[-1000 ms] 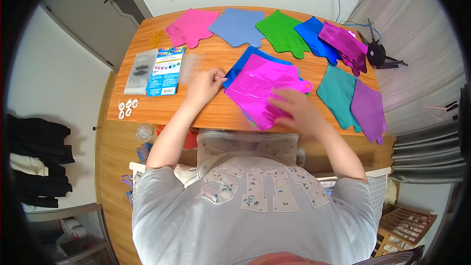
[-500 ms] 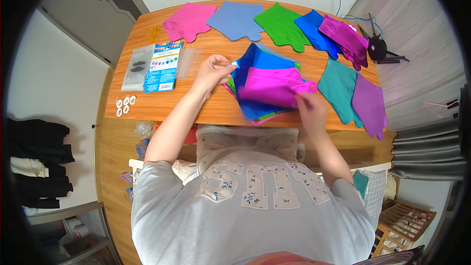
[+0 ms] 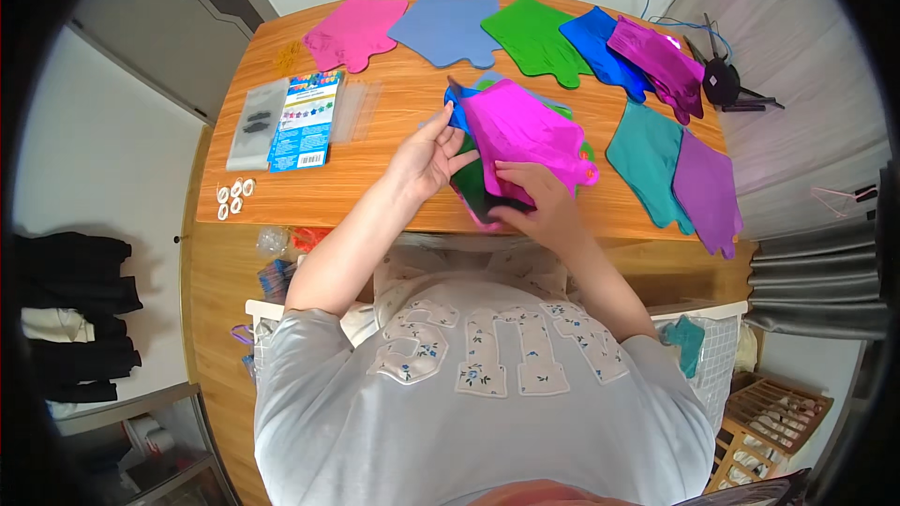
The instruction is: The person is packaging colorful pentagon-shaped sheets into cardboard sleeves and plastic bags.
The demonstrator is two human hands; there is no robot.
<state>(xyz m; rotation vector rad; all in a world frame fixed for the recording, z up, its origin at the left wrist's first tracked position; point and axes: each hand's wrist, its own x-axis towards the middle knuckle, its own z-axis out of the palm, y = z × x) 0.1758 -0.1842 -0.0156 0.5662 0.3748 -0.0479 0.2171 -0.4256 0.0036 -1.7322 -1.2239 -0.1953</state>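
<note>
At the near side of the wooden table (image 3: 309, 197), slightly right of centre: loose pile of flat foil balloons, uneven, edges fanned. On top, magenta balloon (image 3: 534, 136), tabbed end pointing to the right. Blue balloon (image 3: 457, 108) shows from beneath its upper left corner; dark green balloon (image 3: 471, 178) along its lower left side.

Left hand (image 3: 427, 157): thumb and fingertips closed on the blue balloon's corner, remaining fingers loosely spread, palm partly turned up. Right hand (image 3: 539, 197): fingers bent over the magenta balloon's near part, thumb apart and lower, by the pile's near edge; whether it grips any layer, cannot tell.

Far side of table, left to right: pink balloon (image 3: 356, 33), pale blue balloon (image 3: 445, 28), green balloon (image 3: 534, 37), deep blue balloon (image 3: 605, 47), crinkled purple-magenta balloon (image 3: 661, 66) overlapping the deep blue one. Right side: teal balloon (image 3: 647, 164) and violet balloon (image 3: 708, 192), edges meeting.

Left side: blue-and-white printed card (image 3: 305, 131) beside a clear plastic sleeve (image 3: 258, 126); nearer, a cluster of small white rolls (image 3: 234, 195)
</note>
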